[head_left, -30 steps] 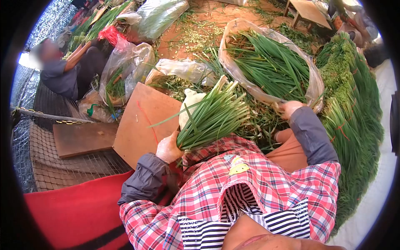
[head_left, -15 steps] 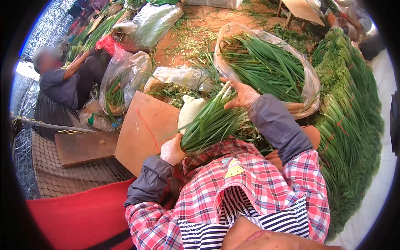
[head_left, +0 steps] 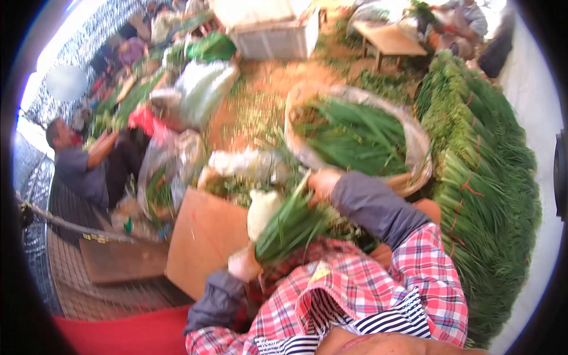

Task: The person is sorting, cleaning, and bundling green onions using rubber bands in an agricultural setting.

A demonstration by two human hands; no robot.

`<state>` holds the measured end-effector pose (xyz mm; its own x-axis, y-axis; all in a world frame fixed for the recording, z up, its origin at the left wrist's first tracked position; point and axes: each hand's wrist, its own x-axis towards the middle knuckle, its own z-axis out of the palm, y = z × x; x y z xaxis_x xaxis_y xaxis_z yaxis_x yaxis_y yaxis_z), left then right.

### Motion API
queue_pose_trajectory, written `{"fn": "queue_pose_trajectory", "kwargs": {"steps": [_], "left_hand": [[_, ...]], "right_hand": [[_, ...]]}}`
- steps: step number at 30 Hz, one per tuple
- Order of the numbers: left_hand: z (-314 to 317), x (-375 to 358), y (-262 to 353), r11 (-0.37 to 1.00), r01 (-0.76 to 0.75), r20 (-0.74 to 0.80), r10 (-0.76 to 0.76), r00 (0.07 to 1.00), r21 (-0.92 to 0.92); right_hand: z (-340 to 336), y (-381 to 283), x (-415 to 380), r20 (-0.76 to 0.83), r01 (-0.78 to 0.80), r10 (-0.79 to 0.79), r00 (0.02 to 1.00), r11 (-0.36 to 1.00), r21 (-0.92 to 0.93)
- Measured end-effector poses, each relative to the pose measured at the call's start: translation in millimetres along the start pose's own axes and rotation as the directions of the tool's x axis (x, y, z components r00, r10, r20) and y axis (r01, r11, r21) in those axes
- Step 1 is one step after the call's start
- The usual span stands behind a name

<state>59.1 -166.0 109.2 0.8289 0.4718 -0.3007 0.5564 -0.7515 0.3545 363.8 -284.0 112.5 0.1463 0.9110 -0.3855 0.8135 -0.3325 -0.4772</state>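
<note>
A bunch of green onions (head_left: 290, 228) is gripped at its base by the left hand (head_left: 244, 264) and touched near its top by the right hand (head_left: 323, 183), whose grip cannot be told.

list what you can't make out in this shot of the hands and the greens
- Head view, all of it smeared by motion blur.
- Left hand: fingers hidden under the bunch of green stalks it grips.
- Right hand: fingertips blurred into the bunch's top; grip unclear.
- Ties on the stacked bundles: too small to identify.
- Wooden board: lower corner hidden by the grey sleeve.
</note>
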Motion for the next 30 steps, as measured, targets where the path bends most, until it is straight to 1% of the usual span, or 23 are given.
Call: {"fn": "queue_pose_trajectory", "kwargs": {"steps": [1, 2, 3, 4, 5, 7, 9, 11, 12, 13, 16, 19, 22, 25, 28, 30], "left_hand": [[24.2, 5.0, -24.7, 0.972, -0.234, -0.202, 0.235, 0.951, 0.031], [9.4, 0.2, -10.5, 0.978, -0.12, -0.088, 0.136, 0.987, 0.17], [1.1, -0.9, -1.8, 0.972, -0.092, -0.055, 0.106, 0.993, 0.217], [3.1, -0.6, -3.2, 0.973, -0.097, -0.076, 0.115, 0.99, 0.211], [5.1, -1.3, -4.3, 0.975, -0.097, -0.09, 0.117, 0.989, 0.202], [-0.4, 0.0, -2.5, 0.952, -0.12, -0.074, 0.146, 0.986, 0.282], [-12.1, -0.5, 2.7, 0.933, -0.129, -0.043, 0.152, 0.987, 0.336], [-36.6, 0.5, 15.6, 0.92, -0.134, 0.008, 0.141, 0.99, 0.367], [-48.2, 1.4, 23.9, 0.895, -0.115, -0.011, 0.133, 0.991, 0.431], [-54.0, 5.5, 23.4, 0.885, -0.147, -0.022, 0.174, 0.985, 0.442], [-66.2, 11.8, 20.3, 0.855, -0.222, -0.045, 0.274, 0.961, 0.469], [-53.2, 16.4, 10.8, 0.86, -0.219, -0.04, 0.267, 0.963, 0.462], [-50.1, 11.1, 11.4, 0.872, -0.212, -0.035, 0.253, 0.967, 0.442], [-48.4, 6.1, 13.8, 0.881, -0.189, -0.031, 0.224, 0.974, 0.435], [-48.1, 7.1, 15.0, 0.894, -0.164, -0.008, 0.184, 0.983, 0.417], [-48.4, 6.5, 16.7, 0.91, -0.13, 0.019, 0.133, 0.991, 0.394]], "right_hand": [[3.4, 1.7, -2.7, -0.005, 0.028, -0.028, 1.0, 0.998, 0.053], [-1.2, -2.8, -8.8, 0.038, 0.056, -0.057, 0.998, 0.998, 0.022], [6.8, 5.3, -2.3, 0.08, 0.095, -0.099, 0.992, 0.994, 0.049], [8.0, 3.3, -3.6, 0.102, 0.069, -0.073, 0.992, 0.997, 0.047], [15.8, 7.7, 0.0, 0.079, 0.071, -0.069, 0.994, 0.997, -0.012], [16.9, 9.8, -1.7, 0.103, 0.075, -0.076, 0.992, 0.997, 0.015], [21.8, 2.9, -9.5, 0.064, 0.014, -0.008, 0.998, 0.996, -0.084], [20.3, -11.9, -18.3, 0.025, -0.018, 0.024, 0.999, 0.981, -0.194], [26.0, -9.2, -16.6, 0.002, -0.004, 0.004, 1.0, 0.984, -0.18], [29.5, -6.9, -15.6, -0.02, 0.012, -0.015, 1.0, 0.986, -0.166], [28.9, -8.5, -20.3, -0.045, -0.043, 0.038, 0.998, 0.994, -0.106], [31.0, -11.5, -23.9, -0.025, -0.109, 0.108, 0.994, 0.993, -0.05], [42.4, -8.6, -22.0, -0.072, -0.14, 0.146, 0.987, 0.987, 0.076], [39.3, -17.3, -30.9, -0.123, -0.109, 0.115, 0.986, 0.993, 0.049], [42.6, -22.1, -23.6, -0.008, -0.123, 0.123, 0.992, 0.984, -0.126], [42.0, -28.2, -21.2, 0.057, -0.124, 0.135, 0.989, 0.978, -0.17]]}}
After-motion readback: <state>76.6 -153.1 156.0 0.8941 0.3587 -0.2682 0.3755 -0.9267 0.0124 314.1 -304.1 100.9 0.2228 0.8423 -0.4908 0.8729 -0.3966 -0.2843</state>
